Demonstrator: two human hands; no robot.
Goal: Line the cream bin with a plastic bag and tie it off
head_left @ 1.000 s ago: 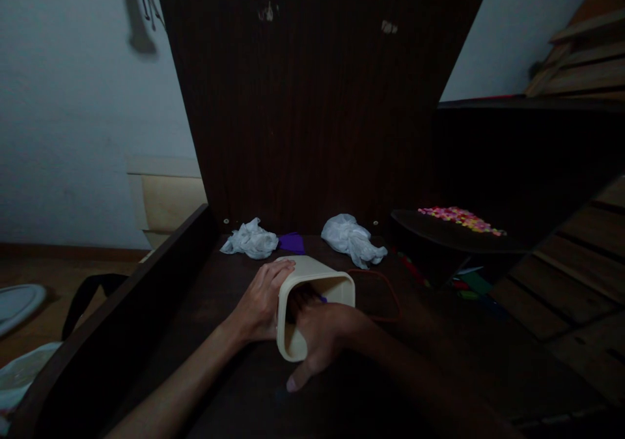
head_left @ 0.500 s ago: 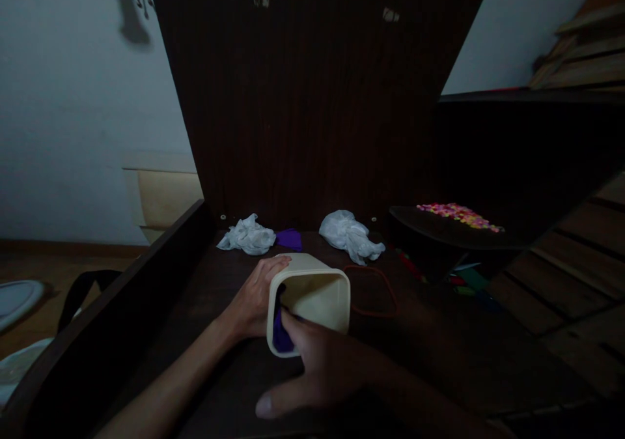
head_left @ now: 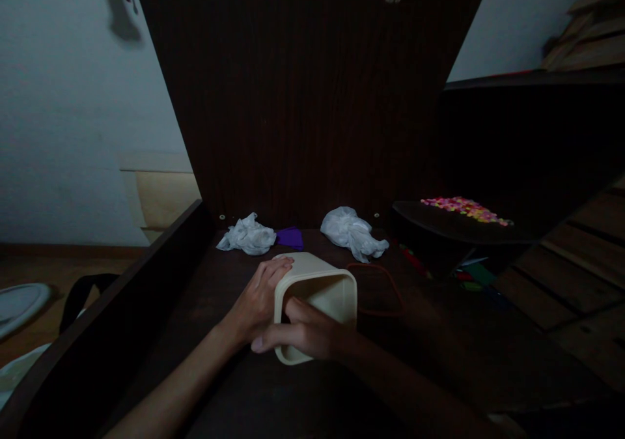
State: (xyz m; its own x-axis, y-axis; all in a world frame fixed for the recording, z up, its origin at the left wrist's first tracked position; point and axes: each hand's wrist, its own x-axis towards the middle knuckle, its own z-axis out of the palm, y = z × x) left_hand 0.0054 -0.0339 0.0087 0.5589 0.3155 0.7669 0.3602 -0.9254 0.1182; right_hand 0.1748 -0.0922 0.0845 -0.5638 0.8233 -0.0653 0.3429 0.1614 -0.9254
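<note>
A cream plastic container [head_left: 317,266] with rounded corners lies tilted, its open mouth towards me. My left hand [head_left: 261,299] is closed around its left side, fingers over the top edge. Deep in the mouth are the fingers of my right hand [head_left: 310,331], their tips hidden by the container. Its thumb stays outside, stretched across the left rim. Behind the container a flat purple piece [head_left: 290,238] lies on the dark wooden surface [head_left: 205,335]. Crumpled whitish plastic bags, one on the left [head_left: 248,236] and one on the right [head_left: 351,232], flank it.
A thin reddish loop [head_left: 398,292] lies right of the container. Small pink and yellow pieces [head_left: 463,209] cover part of a dark raised shelf at right, with coloured items [head_left: 476,275] below. A raised wooden edge [head_left: 122,302] runs along the left; a tall dark panel [head_left: 312,100] stands behind.
My right hand has pushed further into the container, and its thumb has come up to the left rim. The purple piece seen inside the container before is now hidden. The view shifted slightly.
</note>
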